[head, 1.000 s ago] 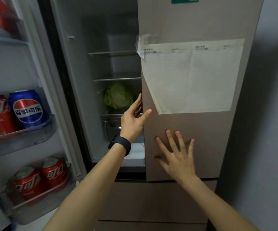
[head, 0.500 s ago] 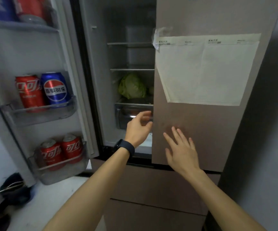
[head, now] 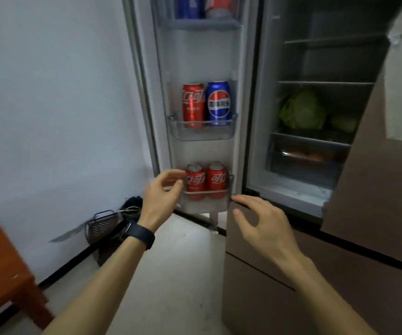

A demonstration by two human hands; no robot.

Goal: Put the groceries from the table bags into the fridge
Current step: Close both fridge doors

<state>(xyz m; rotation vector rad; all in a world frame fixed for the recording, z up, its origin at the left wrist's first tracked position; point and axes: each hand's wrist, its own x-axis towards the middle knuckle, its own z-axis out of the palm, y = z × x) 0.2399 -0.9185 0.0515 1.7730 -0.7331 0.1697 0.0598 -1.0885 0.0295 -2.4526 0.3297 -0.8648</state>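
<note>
Fridge (head: 255,117): stood against the wall, left door (head: 202,68) swung wide, right door (head: 388,165) shut; interior exposed on the left half only, so that shelves can be reached.

Groceries: none held; table bags not in view.

Door racks: three seen. Top rack holds cans, cut off by the frame. Middle rack (head: 202,131) holds one red can (head: 193,105) and one blue can (head: 218,102), upright, touching, kept in place by the clear rail. Bottom rack (head: 204,201) holds two red cans (head: 206,181), upright, side by side.

Inner shelf: a green cabbage (head: 301,110) is laid above the drawer (head: 306,158).

Left hand (head: 163,197): empty, fingers loosely curled, just beside the bottom rack's left end; contact cannot be told.

Right hand (head: 262,221): empty, fingers spread and bent, before the lower drawer front (head: 316,298).

Judgement: both hands are free, likely readied for another fetch or for closing the door.
</note>
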